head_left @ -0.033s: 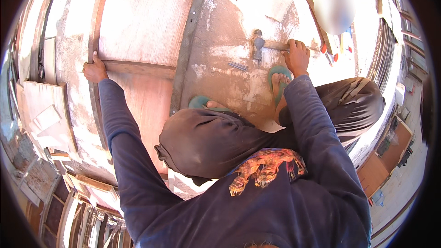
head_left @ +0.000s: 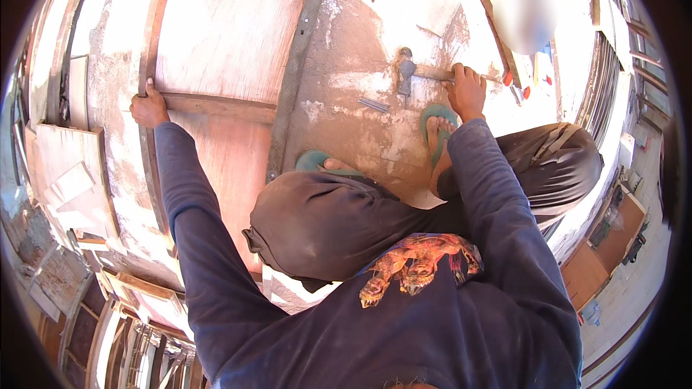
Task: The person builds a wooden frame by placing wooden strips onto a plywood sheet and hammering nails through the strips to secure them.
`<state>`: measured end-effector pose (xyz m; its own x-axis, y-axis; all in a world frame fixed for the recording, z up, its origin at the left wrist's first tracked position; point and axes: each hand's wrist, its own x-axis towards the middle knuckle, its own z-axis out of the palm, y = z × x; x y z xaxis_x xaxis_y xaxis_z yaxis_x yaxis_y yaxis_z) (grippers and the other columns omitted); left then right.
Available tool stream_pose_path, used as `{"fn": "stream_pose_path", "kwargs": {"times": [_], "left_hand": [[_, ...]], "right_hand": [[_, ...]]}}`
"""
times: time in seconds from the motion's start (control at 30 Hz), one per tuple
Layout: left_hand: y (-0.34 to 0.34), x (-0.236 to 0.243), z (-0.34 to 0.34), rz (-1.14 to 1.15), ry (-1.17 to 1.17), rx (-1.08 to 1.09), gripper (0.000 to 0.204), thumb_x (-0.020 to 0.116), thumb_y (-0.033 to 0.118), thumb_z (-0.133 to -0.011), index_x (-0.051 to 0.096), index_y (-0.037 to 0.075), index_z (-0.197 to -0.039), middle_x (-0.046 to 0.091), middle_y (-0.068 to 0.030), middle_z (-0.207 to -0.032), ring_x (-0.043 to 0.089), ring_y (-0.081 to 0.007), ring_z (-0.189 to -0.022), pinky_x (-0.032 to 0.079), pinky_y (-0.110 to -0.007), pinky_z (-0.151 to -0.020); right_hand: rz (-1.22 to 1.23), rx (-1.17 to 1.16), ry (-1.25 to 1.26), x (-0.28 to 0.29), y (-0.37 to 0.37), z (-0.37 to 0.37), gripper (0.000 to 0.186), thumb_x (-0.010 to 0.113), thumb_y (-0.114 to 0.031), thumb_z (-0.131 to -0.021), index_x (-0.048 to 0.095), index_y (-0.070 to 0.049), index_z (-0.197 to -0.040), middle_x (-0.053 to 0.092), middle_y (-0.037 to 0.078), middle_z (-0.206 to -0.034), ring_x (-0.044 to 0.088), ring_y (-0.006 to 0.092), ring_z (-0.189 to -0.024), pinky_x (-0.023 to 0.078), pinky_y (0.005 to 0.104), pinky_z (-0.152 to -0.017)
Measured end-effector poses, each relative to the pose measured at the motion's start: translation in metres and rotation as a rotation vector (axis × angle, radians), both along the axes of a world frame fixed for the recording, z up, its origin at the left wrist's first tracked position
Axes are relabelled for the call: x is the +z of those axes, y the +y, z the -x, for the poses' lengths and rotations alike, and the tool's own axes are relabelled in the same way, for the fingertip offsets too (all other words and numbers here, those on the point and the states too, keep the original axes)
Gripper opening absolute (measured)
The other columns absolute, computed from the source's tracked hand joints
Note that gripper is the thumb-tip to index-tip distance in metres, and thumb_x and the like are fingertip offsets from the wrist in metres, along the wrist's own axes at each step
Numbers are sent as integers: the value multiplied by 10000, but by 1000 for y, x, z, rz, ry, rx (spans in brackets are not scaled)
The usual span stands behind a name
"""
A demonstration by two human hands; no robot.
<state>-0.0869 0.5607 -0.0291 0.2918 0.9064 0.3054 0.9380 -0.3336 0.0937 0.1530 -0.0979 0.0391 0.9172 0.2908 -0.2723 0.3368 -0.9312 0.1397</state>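
My left hand [head_left: 149, 106] is closed around the outer batten of a wooden frame [head_left: 216, 106], where a crossbar meets it, with the thumb on top. Thin reddish plywood [head_left: 220, 43] fills the spaces between the battens. On the right, my right hand [head_left: 467, 92] grips the wooden handle of a hammer [head_left: 432, 72]. The hammer lies low over the concrete floor, its metal head pointing left; I cannot tell whether it touches the ground. A few thin nails [head_left: 373, 105] lie on the floor between the frame and the hammer.
My feet in green flip-flops [head_left: 438, 121] are beside the frame and below the hammer. Wooden strips [head_left: 496, 29] lie at the far right. Framed panels [head_left: 71, 173] stand at the left, and a brown board [head_left: 620, 223] lies at the right. Strong sunlight washes out the far floor.
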Motion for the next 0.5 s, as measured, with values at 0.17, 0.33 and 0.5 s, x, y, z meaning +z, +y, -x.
{"fn": "stream_pose_path", "kwargs": {"times": [0.17, 0.33, 0.5], "left_hand": [[8, -6, 4, -17, -13, -48, 696, 668, 621, -772, 697, -35, -1005, 666, -238, -959, 638, -398, -922, 505, -489, -810], [5, 11, 11, 1, -50, -54, 684, 688, 596, -767, 697, -51, -987, 665, -244, -932, 634, -398, -901, 497, -490, -802], [-5, 4, 4, 58, -47, -112, 669, 706, 554, -771, 689, -78, -988, 665, -266, -938, 633, -414, -909, 495, -487, -809]], "right_hand": [[63, 73, 22, 30, 12, -2, 341, 731, -321, -812, 565, -121, -1033, 612, 133, -1039, 582, 299, -1080, 443, 455, -883], [150, 57, 404, 119, 82, -7, 365, 682, -385, -851, 565, -76, -1007, 687, 175, -859, 669, 384, -833, 509, 490, -719], [-461, -195, 621, 120, 54, 54, 360, 670, -264, -884, 530, -24, -1113, 620, 114, -739, 655, 280, -709, 523, 438, -683]]}}
